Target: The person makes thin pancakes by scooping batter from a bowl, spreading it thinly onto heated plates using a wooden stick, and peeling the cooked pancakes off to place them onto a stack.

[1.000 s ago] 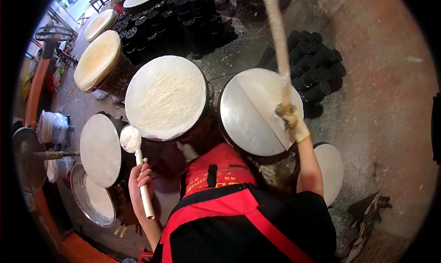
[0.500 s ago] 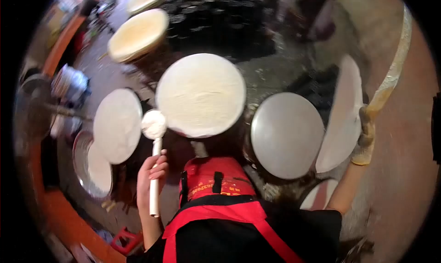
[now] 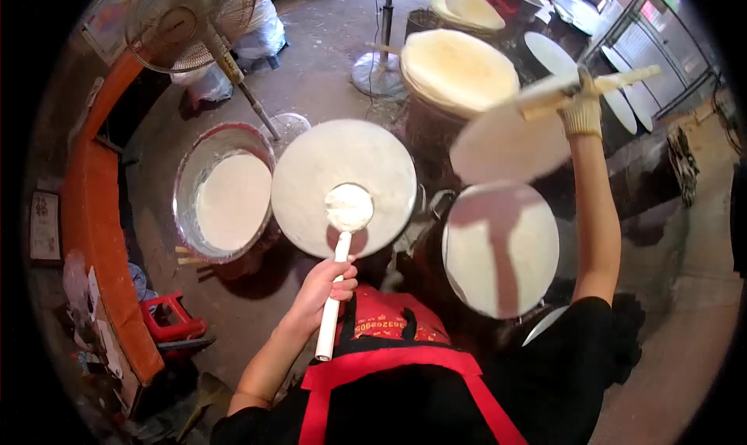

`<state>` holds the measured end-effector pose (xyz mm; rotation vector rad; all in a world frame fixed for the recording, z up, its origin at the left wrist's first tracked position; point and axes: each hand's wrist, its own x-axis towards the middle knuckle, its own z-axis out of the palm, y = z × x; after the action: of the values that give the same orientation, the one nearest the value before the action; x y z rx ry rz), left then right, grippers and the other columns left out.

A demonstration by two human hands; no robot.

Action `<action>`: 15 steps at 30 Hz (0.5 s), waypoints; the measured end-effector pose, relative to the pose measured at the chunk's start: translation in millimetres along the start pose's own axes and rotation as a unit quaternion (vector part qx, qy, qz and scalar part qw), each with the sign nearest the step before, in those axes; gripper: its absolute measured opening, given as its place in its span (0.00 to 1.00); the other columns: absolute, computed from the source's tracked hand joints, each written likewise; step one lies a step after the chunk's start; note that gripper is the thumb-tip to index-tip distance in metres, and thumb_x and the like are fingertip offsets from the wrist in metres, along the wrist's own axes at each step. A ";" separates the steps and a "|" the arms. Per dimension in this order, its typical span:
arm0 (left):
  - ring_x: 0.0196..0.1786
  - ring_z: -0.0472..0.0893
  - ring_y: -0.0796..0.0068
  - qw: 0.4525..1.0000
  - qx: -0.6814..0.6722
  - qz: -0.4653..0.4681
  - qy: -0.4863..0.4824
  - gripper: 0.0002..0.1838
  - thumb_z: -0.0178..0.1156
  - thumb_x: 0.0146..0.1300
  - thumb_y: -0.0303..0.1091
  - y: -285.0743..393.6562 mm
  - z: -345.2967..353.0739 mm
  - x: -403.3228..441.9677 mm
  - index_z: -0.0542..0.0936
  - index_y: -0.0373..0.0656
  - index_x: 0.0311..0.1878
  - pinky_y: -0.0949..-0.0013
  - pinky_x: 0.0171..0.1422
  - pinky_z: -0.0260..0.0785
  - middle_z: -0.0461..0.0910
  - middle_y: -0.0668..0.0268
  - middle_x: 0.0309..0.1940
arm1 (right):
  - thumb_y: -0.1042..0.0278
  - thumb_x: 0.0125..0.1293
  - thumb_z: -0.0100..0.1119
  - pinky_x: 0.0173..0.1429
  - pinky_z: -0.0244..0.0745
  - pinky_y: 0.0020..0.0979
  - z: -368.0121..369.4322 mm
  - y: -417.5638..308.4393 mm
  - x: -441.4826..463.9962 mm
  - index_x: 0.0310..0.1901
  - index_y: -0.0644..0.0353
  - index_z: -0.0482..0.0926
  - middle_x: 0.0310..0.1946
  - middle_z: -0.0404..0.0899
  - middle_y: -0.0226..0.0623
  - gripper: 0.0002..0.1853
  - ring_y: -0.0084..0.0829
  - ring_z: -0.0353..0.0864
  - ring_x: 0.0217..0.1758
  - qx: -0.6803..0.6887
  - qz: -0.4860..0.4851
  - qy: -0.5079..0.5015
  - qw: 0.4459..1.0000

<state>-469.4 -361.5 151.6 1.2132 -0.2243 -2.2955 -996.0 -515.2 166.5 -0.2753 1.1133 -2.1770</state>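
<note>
Ladle [image 3: 349, 208] hovers with room inside griddle [image 3: 307, 169] edges, left grip [image 3: 325, 286] around its handle [image 3: 328, 332], right grip [image 3: 582, 110] clasping stick [image 3: 629, 78].

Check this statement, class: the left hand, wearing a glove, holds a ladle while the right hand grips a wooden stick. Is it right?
Not quite: the head view shows the left hand is bare; the glove is on the right hand. The left does hold a ladle, and the right does grip a wooden stick.

Left hand [image 3: 317, 291] curls low; right hand [image 3: 583, 104] stretches forward.
</note>
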 end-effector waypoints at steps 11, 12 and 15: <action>0.19 0.60 0.87 0.997 -0.029 0.075 0.022 0.09 0.46 0.64 0.22 17.7 -14.4 2.8 0.64 0.35 0.47 0.85 0.17 0.52 0.64 0.67 0.26 | 0.61 0.70 0.48 0.43 0.73 0.31 -4.5 40.5 38.6 0.46 0.61 0.71 0.38 0.75 0.36 0.12 0.30 0.74 0.40 0.054 0.021 0.120 0.991; 0.19 0.60 0.87 0.997 -0.037 0.071 0.017 0.09 0.46 0.64 0.22 22.7 -23.4 5.9 0.64 0.34 0.48 0.85 0.16 0.51 0.64 0.67 0.26 | 0.61 0.68 0.50 0.42 0.73 0.32 -23.2 75.7 42.3 0.44 0.62 0.72 0.36 0.76 0.36 0.12 0.30 0.75 0.38 0.001 0.021 0.148 0.989; 0.19 0.60 0.87 0.995 -0.069 0.067 0.019 0.10 0.46 0.65 0.23 41.0 -29.4 7.1 0.65 0.33 0.48 0.85 0.15 0.52 0.64 0.67 0.26 | 0.65 0.62 0.57 0.32 0.73 0.36 -57.0 156.4 45.2 0.39 0.66 0.74 0.28 0.76 0.38 0.12 0.32 0.75 0.27 -0.032 0.057 0.282 0.957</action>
<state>-433.5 -397.1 144.9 1.1364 -0.1282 -2.1333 -983.3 -572.6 4.3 0.4041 1.4609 -2.1718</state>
